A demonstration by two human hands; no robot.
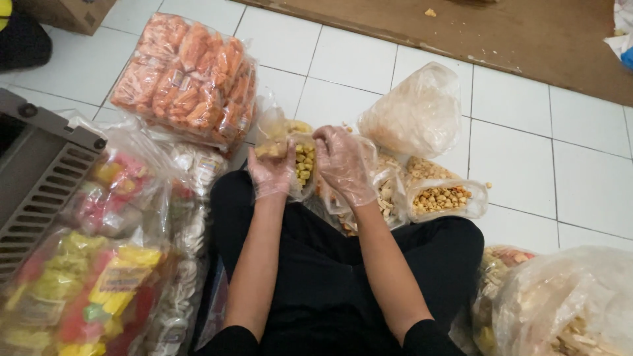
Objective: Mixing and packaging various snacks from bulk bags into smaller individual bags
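Observation:
I sit on a white tiled floor with black trousers on. Both hands wear thin clear plastic gloves. My left hand [270, 170] is closed around a handful of small yellow snack pieces [269, 149]. My right hand [343, 165] grips the rim of a small clear bag [303, 165] partly filled with round yellow snacks. The two hands are close together, just beyond my knees.
An open clear bag of golden snack balls [440, 198] and a puffy big bag [417, 112] lie to the right. A large pack of orange snack packets [188, 79] sits at the back left. Colourful packets [79, 296], a grey crate [39, 171], and another bag [567, 303] flank me.

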